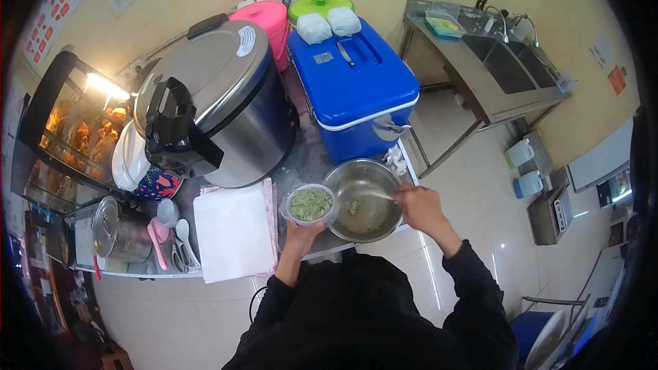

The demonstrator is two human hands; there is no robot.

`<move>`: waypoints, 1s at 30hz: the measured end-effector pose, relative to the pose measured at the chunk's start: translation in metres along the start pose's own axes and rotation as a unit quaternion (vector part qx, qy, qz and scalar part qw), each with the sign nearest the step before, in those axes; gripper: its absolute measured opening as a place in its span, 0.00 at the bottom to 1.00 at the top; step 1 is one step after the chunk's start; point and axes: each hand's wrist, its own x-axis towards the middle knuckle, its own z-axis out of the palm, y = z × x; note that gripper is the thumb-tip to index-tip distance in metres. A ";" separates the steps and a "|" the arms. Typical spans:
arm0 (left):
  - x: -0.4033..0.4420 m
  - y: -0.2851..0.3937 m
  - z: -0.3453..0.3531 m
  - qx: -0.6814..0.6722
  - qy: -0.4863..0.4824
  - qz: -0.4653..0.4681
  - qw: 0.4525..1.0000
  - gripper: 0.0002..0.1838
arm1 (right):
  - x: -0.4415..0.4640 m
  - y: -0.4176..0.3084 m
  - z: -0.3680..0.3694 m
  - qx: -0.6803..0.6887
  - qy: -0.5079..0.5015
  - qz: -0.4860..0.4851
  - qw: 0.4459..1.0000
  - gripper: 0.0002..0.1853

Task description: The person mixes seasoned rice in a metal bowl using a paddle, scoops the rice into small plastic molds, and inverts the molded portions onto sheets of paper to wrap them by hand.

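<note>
My left hand holds a small clear tub filled with a green chopped or mashed food, just left of a metal bowl. In my right hand, closed at the bowl's right rim, is the handle of a spoon that reaches into the bowl. A little of the green food lies on the bowl's bottom, along with some brownish residue. The bowl stands at the table's front edge, below a blue cooler box.
A large rice cooker stands behind white paper sheets. Further left are a lidded pot, a pink spoon, white spoons and a lit food display case. A sink counter is at the back right.
</note>
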 end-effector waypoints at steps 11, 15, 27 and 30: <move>-0.007 -0.001 0.001 -0.027 -0.010 -0.017 0.999 0.40 | 0.000 0.013 0.010 0.046 0.002 0.013 0.999 0.18; -0.008 -0.001 -0.002 -0.032 -0.007 -0.033 0.999 0.40 | 0.011 0.022 0.034 0.027 -0.020 0.021 0.999 0.16; -0.016 -0.019 0.000 -0.017 -0.074 0.070 0.995 0.39 | -0.040 -0.058 0.066 0.161 0.015 0.052 0.985 0.07; -0.014 -0.019 -0.003 0.015 -0.082 0.070 0.994 0.39 | -0.039 -0.049 0.067 0.289 -0.002 0.083 0.954 0.12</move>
